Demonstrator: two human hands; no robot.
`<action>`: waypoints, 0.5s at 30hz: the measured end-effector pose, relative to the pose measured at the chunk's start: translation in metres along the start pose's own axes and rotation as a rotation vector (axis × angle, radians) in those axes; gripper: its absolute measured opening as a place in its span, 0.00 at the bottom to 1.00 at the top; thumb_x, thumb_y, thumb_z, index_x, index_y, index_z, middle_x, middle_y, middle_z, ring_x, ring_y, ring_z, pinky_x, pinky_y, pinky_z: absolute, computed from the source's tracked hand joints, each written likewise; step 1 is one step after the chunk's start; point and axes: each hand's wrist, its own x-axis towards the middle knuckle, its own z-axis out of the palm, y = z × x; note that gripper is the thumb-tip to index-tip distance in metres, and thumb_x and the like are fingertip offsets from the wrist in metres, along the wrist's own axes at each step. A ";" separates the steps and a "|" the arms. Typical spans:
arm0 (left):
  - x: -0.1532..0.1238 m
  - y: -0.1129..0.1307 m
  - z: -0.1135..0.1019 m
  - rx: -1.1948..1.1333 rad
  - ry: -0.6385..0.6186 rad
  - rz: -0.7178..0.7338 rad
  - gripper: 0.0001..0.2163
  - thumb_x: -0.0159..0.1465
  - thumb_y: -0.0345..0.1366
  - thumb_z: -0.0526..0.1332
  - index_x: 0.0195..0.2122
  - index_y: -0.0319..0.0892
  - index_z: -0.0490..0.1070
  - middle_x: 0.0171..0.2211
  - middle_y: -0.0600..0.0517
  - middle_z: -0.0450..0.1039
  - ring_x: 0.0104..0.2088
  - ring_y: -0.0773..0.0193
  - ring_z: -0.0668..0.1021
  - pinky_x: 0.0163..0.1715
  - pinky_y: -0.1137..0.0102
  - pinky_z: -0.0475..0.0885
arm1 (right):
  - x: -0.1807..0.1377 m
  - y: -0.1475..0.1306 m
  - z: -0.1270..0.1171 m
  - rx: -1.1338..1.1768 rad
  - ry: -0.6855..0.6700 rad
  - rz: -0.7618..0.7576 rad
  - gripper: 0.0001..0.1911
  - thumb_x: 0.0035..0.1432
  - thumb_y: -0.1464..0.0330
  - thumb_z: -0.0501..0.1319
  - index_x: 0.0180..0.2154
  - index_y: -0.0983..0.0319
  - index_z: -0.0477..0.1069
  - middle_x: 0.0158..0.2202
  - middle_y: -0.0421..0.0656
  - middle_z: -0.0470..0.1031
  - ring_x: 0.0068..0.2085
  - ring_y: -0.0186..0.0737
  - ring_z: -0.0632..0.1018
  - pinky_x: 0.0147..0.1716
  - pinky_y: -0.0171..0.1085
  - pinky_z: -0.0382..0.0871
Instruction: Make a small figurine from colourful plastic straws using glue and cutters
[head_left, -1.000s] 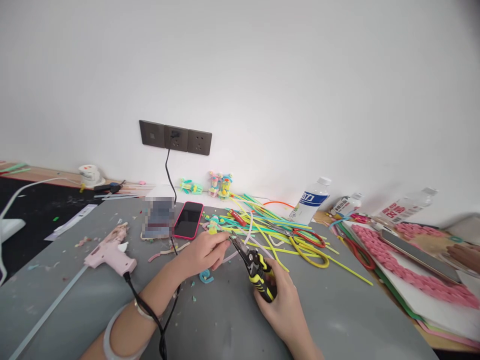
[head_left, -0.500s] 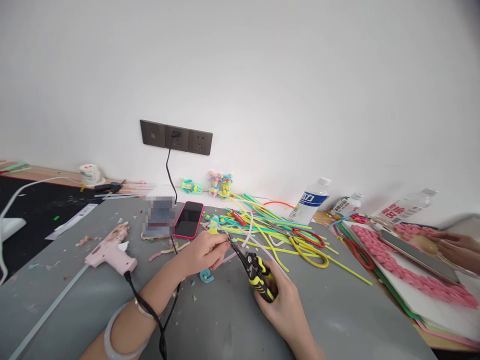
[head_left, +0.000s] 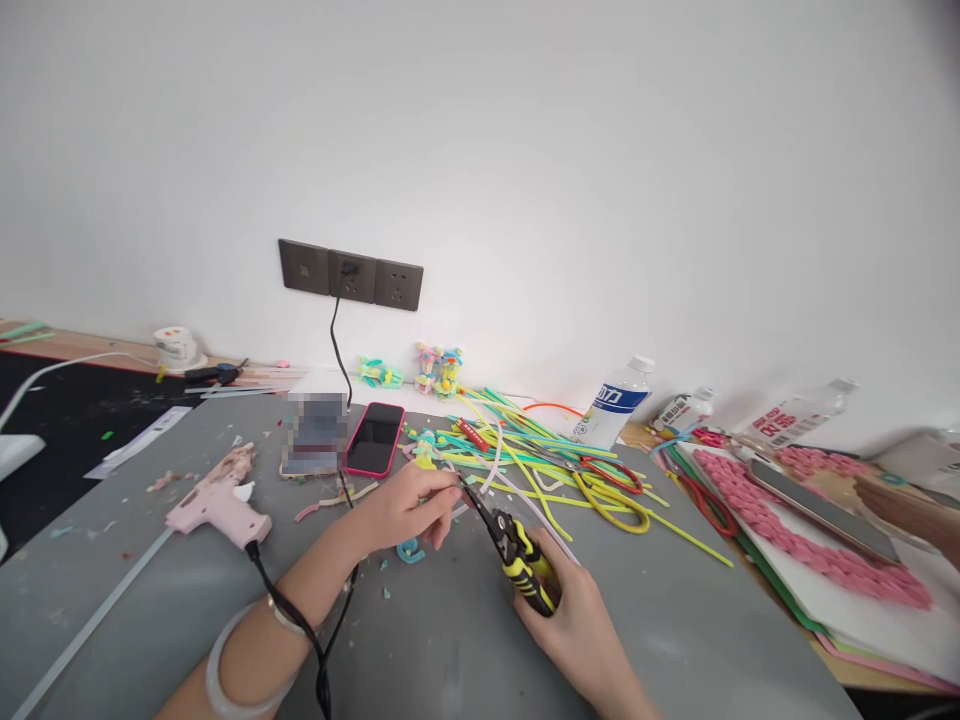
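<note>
My left hand (head_left: 405, 505) pinches the end of a thin pale pink strip (head_left: 491, 470) just above the grey table mat (head_left: 450, 640). My right hand (head_left: 574, 620) is wrapped round the yellow and black handles of a pair of pliers (head_left: 517, 555), whose dark jaws point up-left and meet the strip at my left fingertips. A small blue curl (head_left: 410, 550) lies on the mat under my left hand. A heap of yellow, green and blue strips (head_left: 540, 450) lies just beyond both hands.
A pink glue gun (head_left: 221, 500) with a black cord lies at left, two phones (head_left: 375, 440) behind my left hand. Red-handled scissors (head_left: 611, 475) rest in the strips. Bottles (head_left: 619, 400) stand at the wall. At right, a pink braided piece (head_left: 795, 540) on white board, another person's hand (head_left: 911, 510).
The view shifted slightly. My right hand and the pliers slid a little down and right. The other person's hand at the far right drew back toward the edge.
</note>
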 end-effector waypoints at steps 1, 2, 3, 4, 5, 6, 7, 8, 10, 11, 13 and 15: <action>0.000 0.000 0.000 0.004 0.003 0.000 0.19 0.72 0.41 0.48 0.23 0.43 0.59 0.15 0.54 0.70 0.16 0.70 0.68 0.22 0.76 0.66 | 0.000 0.000 0.000 -0.011 -0.003 0.006 0.18 0.47 0.71 0.56 0.43 0.60 0.68 0.30 0.38 0.74 0.27 0.36 0.73 0.28 0.31 0.69; 0.001 0.000 0.001 0.012 0.009 0.002 0.19 0.72 0.41 0.48 0.23 0.43 0.58 0.14 0.55 0.69 0.16 0.71 0.68 0.23 0.76 0.66 | 0.000 0.000 0.000 -0.026 -0.008 0.010 0.18 0.47 0.70 0.56 0.44 0.60 0.68 0.29 0.38 0.74 0.27 0.36 0.73 0.28 0.31 0.68; 0.001 0.001 0.001 0.022 0.016 0.005 0.19 0.72 0.40 0.48 0.23 0.43 0.58 0.14 0.56 0.68 0.16 0.71 0.68 0.24 0.76 0.66 | 0.000 0.000 0.000 -0.041 -0.015 0.013 0.18 0.47 0.70 0.56 0.43 0.60 0.68 0.29 0.38 0.74 0.27 0.37 0.72 0.28 0.31 0.67; 0.001 0.001 0.001 0.027 0.022 0.005 0.19 0.72 0.40 0.48 0.23 0.43 0.57 0.13 0.56 0.67 0.16 0.71 0.68 0.25 0.76 0.66 | 0.001 -0.001 0.000 -0.053 -0.026 0.014 0.18 0.47 0.71 0.56 0.43 0.60 0.68 0.28 0.38 0.74 0.26 0.37 0.72 0.27 0.31 0.67; 0.002 0.001 0.001 0.030 0.026 0.005 0.19 0.72 0.40 0.48 0.23 0.43 0.57 0.13 0.56 0.67 0.16 0.71 0.68 0.25 0.76 0.66 | 0.001 -0.001 0.000 -0.059 -0.040 0.014 0.17 0.47 0.71 0.55 0.43 0.60 0.68 0.28 0.38 0.73 0.26 0.37 0.71 0.27 0.32 0.66; 0.002 0.001 0.001 0.031 0.026 0.002 0.19 0.72 0.41 0.48 0.23 0.43 0.57 0.13 0.57 0.67 0.16 0.71 0.69 0.26 0.75 0.67 | 0.001 -0.002 -0.001 -0.061 -0.055 0.015 0.17 0.47 0.71 0.55 0.42 0.60 0.68 0.27 0.37 0.72 0.26 0.36 0.70 0.27 0.32 0.65; 0.002 0.001 0.001 0.031 0.025 0.000 0.19 0.72 0.41 0.48 0.23 0.44 0.57 0.13 0.57 0.67 0.16 0.70 0.69 0.26 0.75 0.67 | 0.001 -0.004 -0.002 -0.062 -0.071 0.017 0.16 0.48 0.71 0.55 0.42 0.60 0.68 0.26 0.37 0.71 0.25 0.36 0.68 0.27 0.32 0.65; 0.002 0.001 0.001 0.031 0.023 0.000 0.19 0.72 0.41 0.48 0.23 0.43 0.57 0.13 0.57 0.67 0.16 0.70 0.69 0.26 0.75 0.67 | 0.001 -0.005 -0.003 -0.061 -0.086 0.021 0.16 0.48 0.71 0.55 0.41 0.60 0.68 0.25 0.36 0.70 0.25 0.36 0.67 0.26 0.31 0.64; 0.002 0.001 0.001 0.032 0.015 0.004 0.20 0.72 0.42 0.47 0.23 0.43 0.58 0.13 0.56 0.67 0.16 0.70 0.69 0.27 0.75 0.67 | -0.001 -0.008 -0.006 -0.046 -0.111 0.035 0.15 0.48 0.71 0.55 0.41 0.61 0.69 0.24 0.35 0.67 0.25 0.35 0.65 0.25 0.31 0.62; 0.002 0.000 0.001 0.030 0.009 0.006 0.20 0.73 0.41 0.47 0.23 0.43 0.58 0.13 0.56 0.67 0.17 0.70 0.69 0.28 0.74 0.67 | -0.002 -0.009 -0.008 -0.033 -0.121 0.041 0.15 0.49 0.71 0.55 0.41 0.61 0.69 0.24 0.35 0.67 0.25 0.35 0.65 0.25 0.31 0.62; 0.002 0.000 0.000 0.017 -0.002 0.010 0.19 0.73 0.41 0.48 0.23 0.43 0.59 0.13 0.56 0.68 0.17 0.70 0.69 0.28 0.74 0.67 | -0.004 -0.010 -0.010 0.001 -0.129 0.044 0.15 0.48 0.71 0.55 0.40 0.61 0.70 0.24 0.35 0.67 0.25 0.35 0.66 0.25 0.31 0.62; 0.002 0.000 0.000 0.006 -0.011 0.011 0.20 0.73 0.41 0.48 0.23 0.43 0.60 0.13 0.56 0.68 0.17 0.70 0.69 0.28 0.74 0.68 | -0.005 -0.011 -0.012 0.031 -0.129 0.036 0.15 0.48 0.71 0.55 0.39 0.61 0.71 0.25 0.36 0.68 0.26 0.36 0.67 0.26 0.31 0.63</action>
